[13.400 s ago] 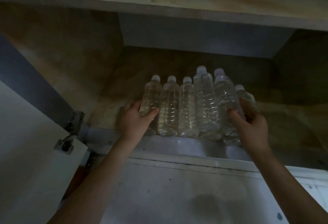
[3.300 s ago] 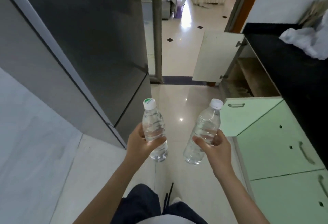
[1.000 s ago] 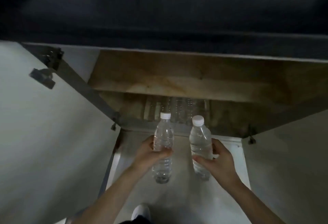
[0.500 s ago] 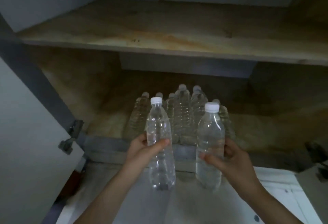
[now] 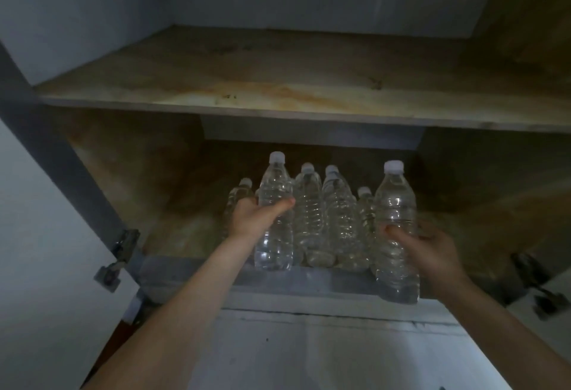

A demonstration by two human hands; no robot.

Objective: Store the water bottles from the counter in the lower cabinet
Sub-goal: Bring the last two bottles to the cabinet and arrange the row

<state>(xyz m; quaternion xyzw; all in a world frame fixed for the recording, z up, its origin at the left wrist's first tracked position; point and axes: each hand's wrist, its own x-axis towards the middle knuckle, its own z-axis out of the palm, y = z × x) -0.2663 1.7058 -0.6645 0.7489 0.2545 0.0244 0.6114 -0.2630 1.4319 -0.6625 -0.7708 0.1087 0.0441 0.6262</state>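
Each hand holds a clear, white-capped water bottle upright at the mouth of the open lower cabinet. My left hand [image 5: 258, 215] grips one bottle [image 5: 275, 226] around its middle, its base just over the front sill. My right hand [image 5: 428, 249] grips the other bottle [image 5: 395, 204], whose base hangs in front of the sill at the right. Behind and between them a cluster of several stored bottles [image 5: 324, 216] stands on the cabinet's bottom board [image 5: 185, 235].
A worn wooden shelf [image 5: 278, 87] spans the cabinet above the bottles. The left door [image 5: 46, 250] hangs open with its hinge [image 5: 119, 253] near my left arm; the right door's hinges [image 5: 531, 284] show at the right. Bare board lies on both sides of the cluster.
Both hands have moved forward with their bottles, from in front of the sill to beside the stored cluster, and have spread apart. The view has closed in on the lower compartment.
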